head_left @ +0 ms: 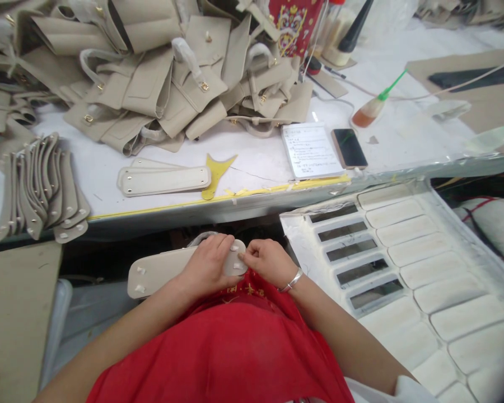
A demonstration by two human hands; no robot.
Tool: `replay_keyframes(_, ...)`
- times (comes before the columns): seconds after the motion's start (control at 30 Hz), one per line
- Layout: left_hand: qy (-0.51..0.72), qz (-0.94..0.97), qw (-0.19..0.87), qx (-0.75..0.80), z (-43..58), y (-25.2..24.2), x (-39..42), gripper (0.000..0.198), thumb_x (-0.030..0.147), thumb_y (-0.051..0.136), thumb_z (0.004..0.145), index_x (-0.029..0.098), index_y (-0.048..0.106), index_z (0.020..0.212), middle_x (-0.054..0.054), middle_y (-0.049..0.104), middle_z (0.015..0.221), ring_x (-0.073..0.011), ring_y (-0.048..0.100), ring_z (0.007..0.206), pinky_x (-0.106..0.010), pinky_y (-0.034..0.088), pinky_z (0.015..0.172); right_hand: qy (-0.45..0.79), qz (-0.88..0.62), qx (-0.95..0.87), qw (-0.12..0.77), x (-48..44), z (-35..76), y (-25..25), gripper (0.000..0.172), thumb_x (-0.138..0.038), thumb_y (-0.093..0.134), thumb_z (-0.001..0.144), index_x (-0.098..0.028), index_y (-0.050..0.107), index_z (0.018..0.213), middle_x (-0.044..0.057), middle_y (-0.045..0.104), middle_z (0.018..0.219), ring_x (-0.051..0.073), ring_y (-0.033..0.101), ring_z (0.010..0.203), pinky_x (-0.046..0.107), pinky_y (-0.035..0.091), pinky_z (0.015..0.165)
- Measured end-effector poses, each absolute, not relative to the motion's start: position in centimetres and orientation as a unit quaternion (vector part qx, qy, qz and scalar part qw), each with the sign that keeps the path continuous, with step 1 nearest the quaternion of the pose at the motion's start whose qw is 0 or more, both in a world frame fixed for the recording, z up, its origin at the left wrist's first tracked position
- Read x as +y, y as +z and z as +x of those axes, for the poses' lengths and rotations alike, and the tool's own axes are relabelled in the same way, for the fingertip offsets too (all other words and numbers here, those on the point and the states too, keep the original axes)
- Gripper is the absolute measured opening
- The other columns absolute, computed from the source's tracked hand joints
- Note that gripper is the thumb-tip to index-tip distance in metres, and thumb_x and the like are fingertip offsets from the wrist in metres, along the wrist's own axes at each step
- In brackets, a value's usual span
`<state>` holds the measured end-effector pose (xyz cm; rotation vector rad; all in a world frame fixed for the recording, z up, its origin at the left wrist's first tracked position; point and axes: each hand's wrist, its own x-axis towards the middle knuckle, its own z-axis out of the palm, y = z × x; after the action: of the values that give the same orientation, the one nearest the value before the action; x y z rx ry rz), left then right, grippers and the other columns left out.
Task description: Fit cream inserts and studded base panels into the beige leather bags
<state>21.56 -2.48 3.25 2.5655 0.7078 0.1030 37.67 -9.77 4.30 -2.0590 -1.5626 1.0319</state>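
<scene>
A long beige leather-like bag panel (163, 271) with rounded ends and small white tabs at its corners lies over my lap. My left hand (208, 262) grips it near its right end, thumb toward me and fingers across the top. At that same end my right hand (273, 263), with a bracelet on the wrist, has thumb and forefinger pinched together beside the tabs; what is between the fingertips is too small to make out. Part of a greyish curved piece shows behind the panel.
On the white table (260, 159) are piled beige handbags (151, 84), stacked studded strips (46, 187), loose panels (166, 180), a yellow template (218, 173), a notebook (311, 150), a phone (349, 148) and a glue bottle (367, 112). A rack of pale panels (428, 252) stands at right.
</scene>
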Motion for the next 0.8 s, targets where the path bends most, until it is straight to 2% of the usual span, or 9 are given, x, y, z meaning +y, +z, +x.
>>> replay_keyframes(0.23,0.033,0.937,0.24,0.25,21.42,3.43,-2.39,0.06,0.044,0.063,0.065,0.016,0.044,0.114,-0.012,0.053,0.109,-0.0281,0.049,0.101,-0.039,0.039,0.087,0.341,-0.734,-0.568,0.151,-9.57,37.48,4.4,0.024,-0.035,0.055,0.077,-0.017,0.062,0.063,0.001,0.062,0.061,0.01,0.05,0.054,0.022,0.026,0.051)
replay_keyframes(0.43,-0.002,0.942,0.208,0.263,21.72,3.87,-2.38,0.058,0.048,0.062,0.063,0.015,0.047,0.108,-0.011,0.055,0.101,-0.0266,0.051,0.091,-0.038,0.04,0.079,0.311,-0.742,-0.585,0.105,-9.46,37.39,4.75,0.025,-0.037,0.054,0.077,-0.018,0.06,0.062,0.002,0.063,0.062,0.012,0.051,0.056,0.023,0.024,0.051)
replay_keyframes(0.8,0.022,0.946,0.181,0.268,21.49,3.48,-2.36,0.056,0.05,0.06,0.064,0.015,0.049,0.107,-0.01,0.056,0.098,-0.0267,0.052,0.092,-0.038,0.037,0.082,0.349,-0.751,-0.547,0.123,-9.4,37.58,3.8,0.031,-0.043,0.059,0.072,-0.017,0.054,0.056,-0.002,0.055,0.054,0.008,0.043,0.049,0.023,0.021,0.048)
